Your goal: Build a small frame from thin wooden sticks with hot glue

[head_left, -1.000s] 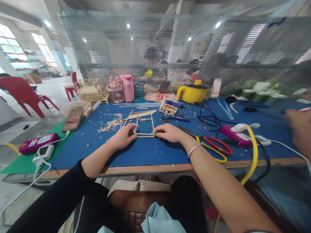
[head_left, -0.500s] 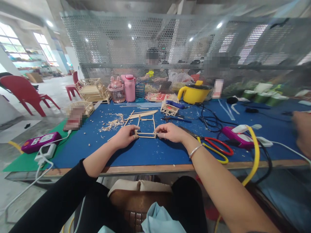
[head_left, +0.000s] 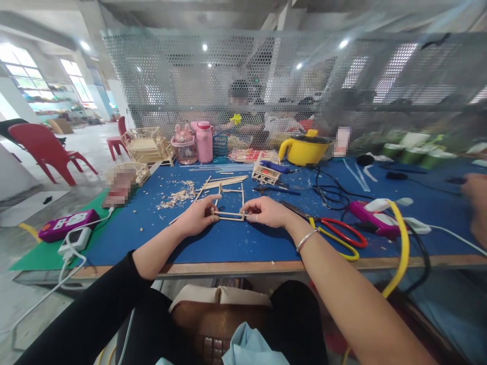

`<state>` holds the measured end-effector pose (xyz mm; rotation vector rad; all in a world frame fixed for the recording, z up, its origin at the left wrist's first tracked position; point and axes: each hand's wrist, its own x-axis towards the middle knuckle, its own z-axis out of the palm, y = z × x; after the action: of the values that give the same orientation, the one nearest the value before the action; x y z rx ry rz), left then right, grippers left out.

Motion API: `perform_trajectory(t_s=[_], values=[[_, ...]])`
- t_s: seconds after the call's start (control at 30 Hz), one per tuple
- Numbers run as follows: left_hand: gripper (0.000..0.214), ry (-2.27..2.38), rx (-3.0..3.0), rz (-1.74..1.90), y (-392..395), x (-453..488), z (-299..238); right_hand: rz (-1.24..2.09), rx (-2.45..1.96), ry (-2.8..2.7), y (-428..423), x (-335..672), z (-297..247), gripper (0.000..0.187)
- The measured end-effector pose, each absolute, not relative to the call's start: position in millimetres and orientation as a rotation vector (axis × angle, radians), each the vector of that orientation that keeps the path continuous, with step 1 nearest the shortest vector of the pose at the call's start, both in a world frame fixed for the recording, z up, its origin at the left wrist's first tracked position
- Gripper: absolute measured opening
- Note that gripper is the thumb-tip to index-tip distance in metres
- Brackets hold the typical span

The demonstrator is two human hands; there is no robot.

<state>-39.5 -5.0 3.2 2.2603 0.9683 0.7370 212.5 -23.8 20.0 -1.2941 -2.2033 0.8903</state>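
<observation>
A small rectangular frame of thin wooden sticks [head_left: 230, 218] rests on the blue table mat in front of me. My left hand [head_left: 198, 217] pinches its near left corner between thumb and fingers. At the near right corner, my right hand [head_left: 265, 212] grips the frame the same way. The fingers hide both of these corners. Loose wooden sticks [head_left: 228, 182] lie just behind the frame, and wood scraps [head_left: 178, 195] are scattered to its left.
Scissors [head_left: 342, 233] with red and yellow handles and pliers [head_left: 277, 190] lie right of the frame. Behind stand a glue gun [head_left: 274, 166], a small wooden model [head_left: 265, 175], a yellow pot [head_left: 307, 149] and a pink bottle [head_left: 204, 142]. A purple power strip [head_left: 375, 219] trails cables. Another person's hand [head_left: 475, 203] is at far right.
The whole view has shifted slightly, with the scene sitting a little lower. Both my hands keep their hold on the stick frame.
</observation>
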Motion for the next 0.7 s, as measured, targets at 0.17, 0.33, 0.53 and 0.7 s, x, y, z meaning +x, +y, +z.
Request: perform_trajectory(t_s=[0.17,0.33,0.53,0.7], values=[[0.057,0.999,2.225,0.763,-5.5,-37.5,3.1,0.931,-1.282,-2.16,-28.3,208.6,23.9,0.03],[0.055,1.013,2.241,0.761,-7.1,-37.2,4.4,0.97,-1.341,-2.107,-27.6,206.0,20.5,0.028],[0.05,1.067,2.283,0.784,-6.8,-38.6,1.5,0.76,-1.374,-2.111,-26.0,202.7,20.4,0.025],[0.053,1.165,2.382,0.809,-14.4,-40.8,4.2,0.687,-1.377,-2.086,-23.6,195.7,17.6,0.022]])
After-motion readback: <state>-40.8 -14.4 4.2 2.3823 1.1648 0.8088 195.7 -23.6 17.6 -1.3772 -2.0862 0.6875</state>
